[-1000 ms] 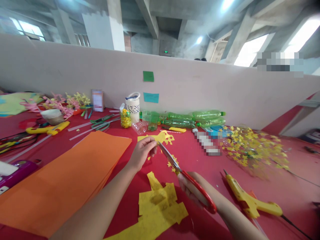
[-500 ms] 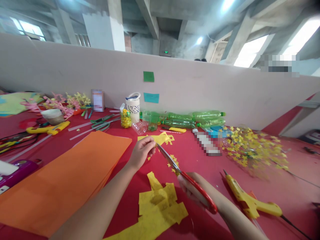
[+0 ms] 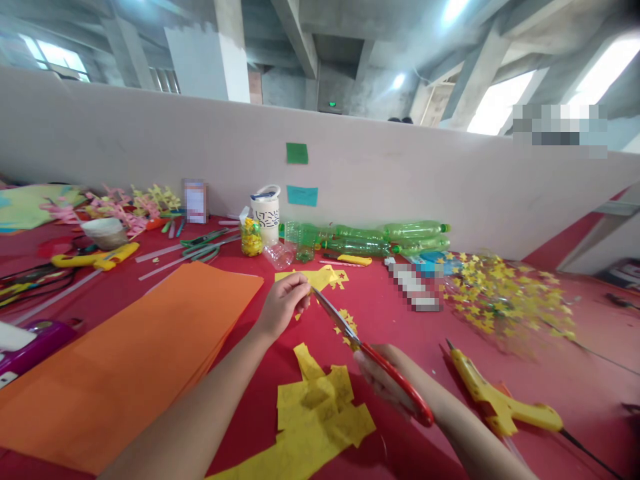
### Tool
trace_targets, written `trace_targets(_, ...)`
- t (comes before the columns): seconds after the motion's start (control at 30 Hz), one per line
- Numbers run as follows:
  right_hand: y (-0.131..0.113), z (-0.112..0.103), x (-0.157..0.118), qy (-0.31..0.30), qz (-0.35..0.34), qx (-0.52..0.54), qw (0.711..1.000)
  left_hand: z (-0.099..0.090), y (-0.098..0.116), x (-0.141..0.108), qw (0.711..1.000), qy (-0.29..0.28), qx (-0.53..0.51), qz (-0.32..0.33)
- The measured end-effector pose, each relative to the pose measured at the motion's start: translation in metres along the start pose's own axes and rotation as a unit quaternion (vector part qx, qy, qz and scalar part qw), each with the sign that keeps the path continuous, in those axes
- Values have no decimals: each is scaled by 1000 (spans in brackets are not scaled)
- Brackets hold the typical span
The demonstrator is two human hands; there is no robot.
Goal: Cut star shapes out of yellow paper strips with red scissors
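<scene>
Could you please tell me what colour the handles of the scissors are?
The scissors' handles are red, seen best in the head view.

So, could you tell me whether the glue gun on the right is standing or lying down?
Lying down: the glue gun has its barrel and handle along the tabletop.

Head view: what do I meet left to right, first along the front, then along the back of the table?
Front: orange paper stack, left hand, red-handled scissors, yellow glue gun. Back: white cup, green bottles, spray of yellow stars.
</scene>
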State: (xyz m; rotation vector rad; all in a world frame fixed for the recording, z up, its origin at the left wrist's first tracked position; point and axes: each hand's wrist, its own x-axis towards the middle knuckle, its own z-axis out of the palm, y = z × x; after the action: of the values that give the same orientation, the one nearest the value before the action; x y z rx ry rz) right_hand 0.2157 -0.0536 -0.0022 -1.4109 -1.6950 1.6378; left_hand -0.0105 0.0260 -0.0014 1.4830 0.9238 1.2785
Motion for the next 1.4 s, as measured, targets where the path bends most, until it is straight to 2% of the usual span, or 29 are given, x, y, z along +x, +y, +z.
trace_targets(0.23,4,0,4,10,-1,16,1000,0,-1,0,1000,12,-10,-3)
trace_targets(0.5,1,5,1,13,-11,15,1000,9,-2,-3,996,20,-83,-6)
trace_targets(0.9,-1,9,2,13,-21,16,1000,18,1,-7,995,32,-99,-5)
trace_targets(1.17,-2,19,3,51,-16,15,998,22,-1,-9,993,44,-108,-12)
trace_targets(1.4,-6,14,2,55,1,4,998,22,0,-8,990,45,-128,-26)
